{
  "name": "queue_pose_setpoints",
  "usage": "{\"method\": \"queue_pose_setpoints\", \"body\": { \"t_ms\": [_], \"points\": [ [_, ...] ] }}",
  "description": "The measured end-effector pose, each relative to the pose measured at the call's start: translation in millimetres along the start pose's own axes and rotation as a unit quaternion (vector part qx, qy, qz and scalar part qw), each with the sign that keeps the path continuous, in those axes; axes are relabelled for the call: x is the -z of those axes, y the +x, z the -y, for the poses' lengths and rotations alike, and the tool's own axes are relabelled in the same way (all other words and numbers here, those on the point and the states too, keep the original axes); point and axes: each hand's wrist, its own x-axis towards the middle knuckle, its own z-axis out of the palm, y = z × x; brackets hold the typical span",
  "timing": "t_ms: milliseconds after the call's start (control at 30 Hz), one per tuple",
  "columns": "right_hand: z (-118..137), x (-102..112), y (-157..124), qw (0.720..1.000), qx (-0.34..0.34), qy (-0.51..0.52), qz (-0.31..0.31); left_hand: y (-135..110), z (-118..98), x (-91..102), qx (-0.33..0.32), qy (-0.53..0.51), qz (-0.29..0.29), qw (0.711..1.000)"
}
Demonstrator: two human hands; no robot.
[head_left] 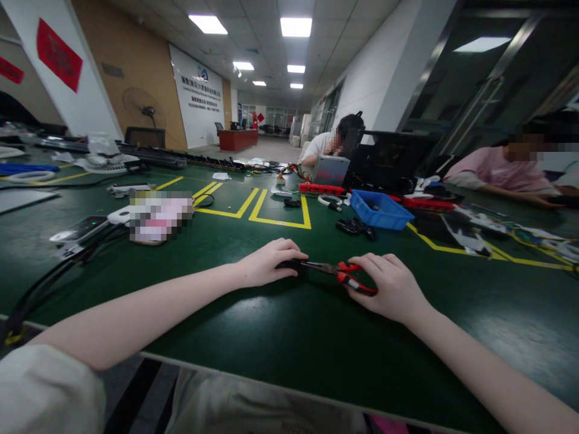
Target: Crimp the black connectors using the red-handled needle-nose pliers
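Observation:
Over the green table [253,337], my right hand [391,283] is closed around the red-and-black handles of needle-nose pliers [342,274]. The pliers point left, their metal jaws reaching toward my left hand [266,263]. Between thumb and fingers, that hand pinches a small black part [289,264], mostly covered by the fingers. The jaw tips meet the part's right end; whether they grip it cannot be made out. Both hands are just above the table top or resting on it.
Beyond my hands are a blue bin [382,211], black connectors [355,228] and yellow tape lines [280,223]. A phone [163,220] and black cables [67,262] lie at left. Two people sit across the table, near a metal box [332,170] and a black case [393,160].

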Motion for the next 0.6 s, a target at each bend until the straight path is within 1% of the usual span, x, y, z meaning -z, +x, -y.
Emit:
{"method": "queue_pose_setpoints", "body": {
  "t_ms": [267,400,533,600],
  "points": [
    [-0.8,0.9,0.3,1.0,-0.002,-0.002,-0.001,-0.6,0.4,-0.9,0.007,0.01,0.015,1.0],
    [-1.1,2.4,0.9,1.0,0.006,-0.019,-0.012,0.5,-2.0,-1.0,0.022,0.021,0.032,0.999],
    [-0.8,5.4,0.6,0.999,0.02,-0.041,-0.016,2.0,-4.7,0.2,0.05,0.031,0.049,0.997],
    [-0.4,6.4,0.6,0.998,0.029,-0.048,-0.018,2.1,-4.8,0.7,0.053,0.029,0.051,0.997]
  ]
}}
